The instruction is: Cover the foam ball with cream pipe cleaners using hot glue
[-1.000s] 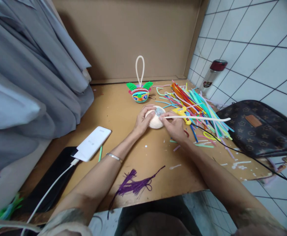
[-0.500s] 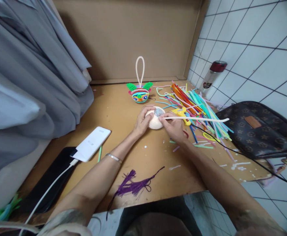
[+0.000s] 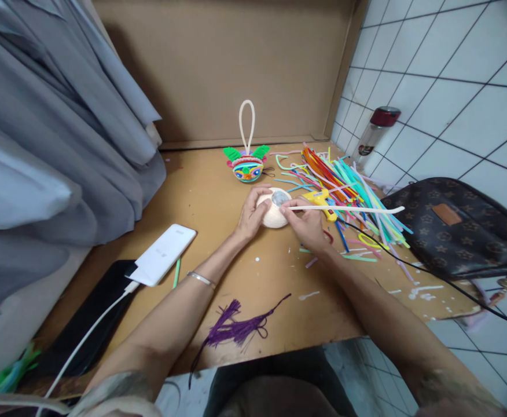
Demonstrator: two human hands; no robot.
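Observation:
Near the middle of the table is a round cream-coloured piece (image 3: pixel 274 215) with a greyish patch on top. My left hand (image 3: pixel 252 213) grips it from the left side, fingers curled round its edge. My right hand (image 3: pixel 306 223) pinches a long white pipe cleaner (image 3: pixel 357 209) against the right side of the round piece; its free end sticks out to the right. Just beyond my right hand lies a yellow glue gun (image 3: pixel 322 200). A colourful animal-head ornament (image 3: pixel 248 168) with green ears and a white loop stands farther back.
Many coloured pipe cleaners (image 3: pixel 349 179) lie at the back right, beside a bottle (image 3: pixel 374 133) and a brown bag (image 3: pixel 462 231). A black cable crosses the right side. A purple tassel (image 3: pixel 236 330) lies in front; a white power bank (image 3: pixel 164 255) is at left.

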